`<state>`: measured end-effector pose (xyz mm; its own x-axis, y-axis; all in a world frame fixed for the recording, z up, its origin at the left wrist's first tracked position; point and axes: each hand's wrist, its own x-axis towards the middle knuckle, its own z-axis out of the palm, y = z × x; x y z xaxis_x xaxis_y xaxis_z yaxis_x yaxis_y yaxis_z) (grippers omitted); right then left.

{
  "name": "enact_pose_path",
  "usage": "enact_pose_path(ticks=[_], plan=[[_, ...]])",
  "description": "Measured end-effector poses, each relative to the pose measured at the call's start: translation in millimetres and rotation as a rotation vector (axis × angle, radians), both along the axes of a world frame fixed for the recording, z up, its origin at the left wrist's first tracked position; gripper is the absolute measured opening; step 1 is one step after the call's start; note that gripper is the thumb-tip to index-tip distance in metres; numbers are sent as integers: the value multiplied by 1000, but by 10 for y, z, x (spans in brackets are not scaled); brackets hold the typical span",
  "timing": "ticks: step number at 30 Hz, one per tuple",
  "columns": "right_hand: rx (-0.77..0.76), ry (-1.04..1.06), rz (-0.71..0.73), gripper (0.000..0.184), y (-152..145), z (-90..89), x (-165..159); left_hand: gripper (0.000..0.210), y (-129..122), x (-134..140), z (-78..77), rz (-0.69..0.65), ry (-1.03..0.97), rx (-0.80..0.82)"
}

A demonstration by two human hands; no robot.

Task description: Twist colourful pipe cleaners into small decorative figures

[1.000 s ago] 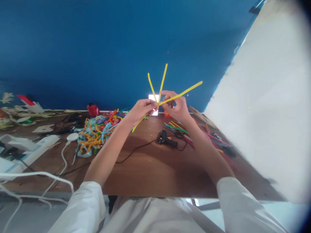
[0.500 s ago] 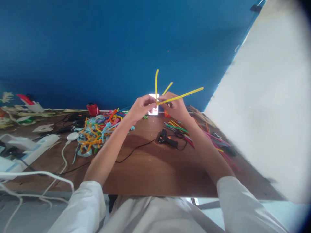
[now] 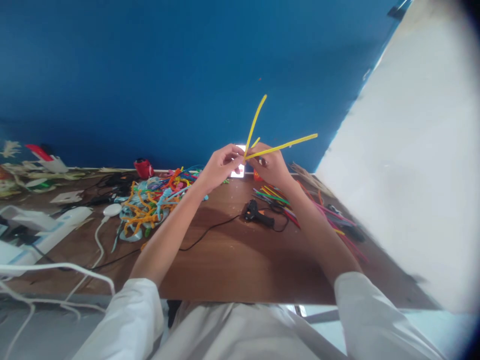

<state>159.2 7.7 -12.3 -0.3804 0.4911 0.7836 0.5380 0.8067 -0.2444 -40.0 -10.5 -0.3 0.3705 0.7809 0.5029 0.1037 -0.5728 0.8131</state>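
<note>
Yellow pipe cleaners [image 3: 287, 145] meet at one point between my fingertips, raised above the table in front of the blue wall. My left hand [image 3: 224, 165] pinches them at that meeting point. My right hand [image 3: 270, 162] is closed on them just to the right, fingertips nearly touching the left ones. One yellow length leans up and to the right, another stretches far right across my right hand, and a short end shows between them. How the lengths join is hidden by my fingers. Behind my hands stands a lit phone screen [image 3: 237, 172], partly covered.
A black glue gun [image 3: 258, 214] lies on the brown table [image 3: 232, 270], its cord running left. Loose pipe cleaners [image 3: 275, 196] lie at right. Left are a tangled heap of bent pipe cleaners [image 3: 150, 205], a red container [image 3: 143, 169], a power strip [image 3: 62, 232] and white cables [image 3: 56, 269].
The upright yellow length has swung over to the right, and the short end between shows less. Both hands stay nearly in place, still pinching at the joint.
</note>
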Motion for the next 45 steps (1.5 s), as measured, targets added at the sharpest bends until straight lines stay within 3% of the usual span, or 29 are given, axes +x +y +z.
enact_pose_path(ticks=[8,16,26,36,41,45], plan=[[-13,52,5,23,-20,1,-29,22,56,2,-33,22,-51,-50],[21,45,35,31,-75,21,-51,31,123,-16,-77,-64,-159,-248],[96,-52,88,25,-31,-26,-52,25,39,-66,-9,-95,66,-253],[284,-468,-135,25,-79,47,-13,20,135,-79,-97,-115,114,-294],[316,-467,-164,23,-75,33,-7,15,108,-74,-65,-134,103,-367],[314,-449,-137,23,-76,2,-18,24,126,-83,-66,-167,85,-402]])
